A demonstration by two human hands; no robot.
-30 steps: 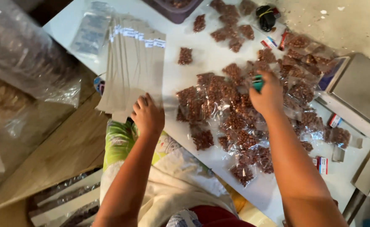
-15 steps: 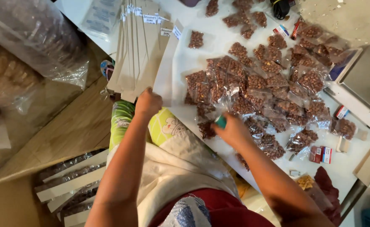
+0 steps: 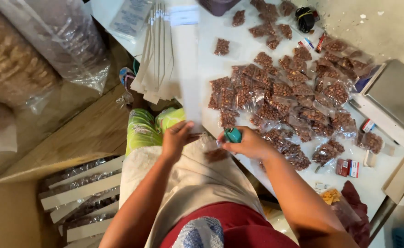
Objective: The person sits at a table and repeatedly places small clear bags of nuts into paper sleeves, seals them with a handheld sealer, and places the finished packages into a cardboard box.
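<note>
My left hand [image 3: 178, 138] pinches the near end of a long white card strip [image 3: 186, 78] that reaches away over the white table [image 3: 211, 62]. My right hand [image 3: 250, 146] is closed around a small teal stapler [image 3: 233, 134], close to the strip's end. Between my hands, a small clear bag of brown nuts [image 3: 214, 152] hangs over my lap below the strip; what holds it is unclear. Many more small nut bags [image 3: 284, 98] lie spread on the table beyond my right hand.
A fanned stack of card strips [image 3: 158, 59] lies at the table's left edge. A grey scale [image 3: 394, 98] stands at right. A cardboard box [image 3: 9, 206] at lower left holds finished carded packs. Large clear sacks [image 3: 41, 41] sit at left.
Both hands drew back from the table toward my lap. My left hand took one card strip from the stack; my right hand brought the stapler from the pile of bags.
</note>
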